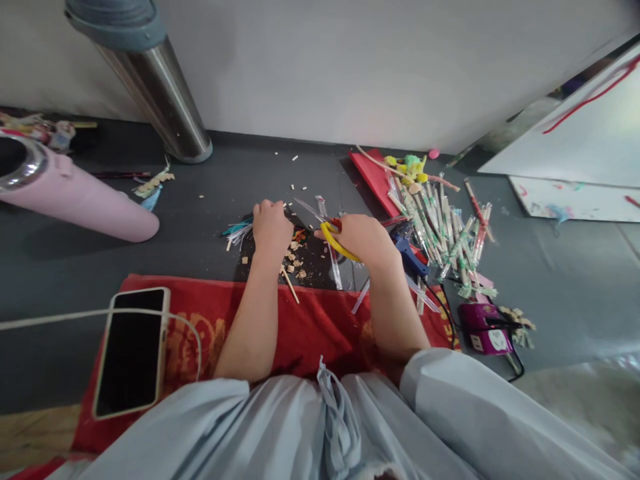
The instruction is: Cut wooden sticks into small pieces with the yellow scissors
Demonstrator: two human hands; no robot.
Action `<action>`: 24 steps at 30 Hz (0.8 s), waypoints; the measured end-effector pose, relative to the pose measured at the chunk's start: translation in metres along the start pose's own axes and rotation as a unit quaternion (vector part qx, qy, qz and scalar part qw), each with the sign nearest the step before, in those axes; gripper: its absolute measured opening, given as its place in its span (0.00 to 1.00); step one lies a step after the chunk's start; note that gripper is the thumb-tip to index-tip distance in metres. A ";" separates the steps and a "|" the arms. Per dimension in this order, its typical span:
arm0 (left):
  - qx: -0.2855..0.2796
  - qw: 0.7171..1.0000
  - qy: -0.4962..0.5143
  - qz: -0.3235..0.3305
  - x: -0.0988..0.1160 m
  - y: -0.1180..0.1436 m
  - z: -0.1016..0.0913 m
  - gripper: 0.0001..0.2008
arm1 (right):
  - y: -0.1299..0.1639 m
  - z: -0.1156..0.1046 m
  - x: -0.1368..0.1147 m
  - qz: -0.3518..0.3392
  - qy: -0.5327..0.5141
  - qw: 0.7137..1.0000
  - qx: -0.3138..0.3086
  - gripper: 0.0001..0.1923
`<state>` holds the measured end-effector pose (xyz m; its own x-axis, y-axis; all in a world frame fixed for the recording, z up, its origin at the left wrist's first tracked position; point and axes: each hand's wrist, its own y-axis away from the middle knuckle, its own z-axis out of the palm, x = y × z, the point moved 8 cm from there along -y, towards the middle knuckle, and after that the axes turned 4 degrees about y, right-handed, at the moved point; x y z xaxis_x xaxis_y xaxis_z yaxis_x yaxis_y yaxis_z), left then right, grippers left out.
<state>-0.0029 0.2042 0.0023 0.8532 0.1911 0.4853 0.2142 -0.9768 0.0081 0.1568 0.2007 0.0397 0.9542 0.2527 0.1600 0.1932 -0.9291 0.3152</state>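
Two hands work close together: the right hand [367, 240] grips yellow-handled scissors [334, 241], light and stiff, by the loops, while the left hand [271, 225] is curled over something hidden.

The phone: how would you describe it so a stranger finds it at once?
Start at the red cloth along the near edge. The phone lies on its left end, left of the left hand, screen dark. Only it has a cream case and a white cable.

You have no readable text in view: the wrapped chopsticks [445, 230] carry green print too small to make out, and the red cloth [300, 327] shows only a blurred gold pattern.
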 end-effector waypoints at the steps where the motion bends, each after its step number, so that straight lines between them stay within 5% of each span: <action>1: 0.003 1.000 0.001 0.001 0.000 0.000 0.000 0.19 | 0.001 0.002 0.001 -0.001 -0.006 1.000 -0.007 0.34; 18: 0.024 0.999 0.043 0.005 0.000 -0.001 -0.003 0.20 | 0.010 -0.007 0.001 -0.027 -0.034 0.998 0.039 0.33; 24: 0.142 0.965 0.218 0.039 -0.006 -0.004 -0.012 0.15 | 0.011 -0.013 -0.002 -0.045 -0.107 0.991 0.064 0.33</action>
<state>-0.0149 0.2061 0.0099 0.6035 -0.0021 0.7974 0.3313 -0.9089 -0.2531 0.1541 0.1935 0.0548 0.9555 0.2868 -0.0692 0.2949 -0.9352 0.1959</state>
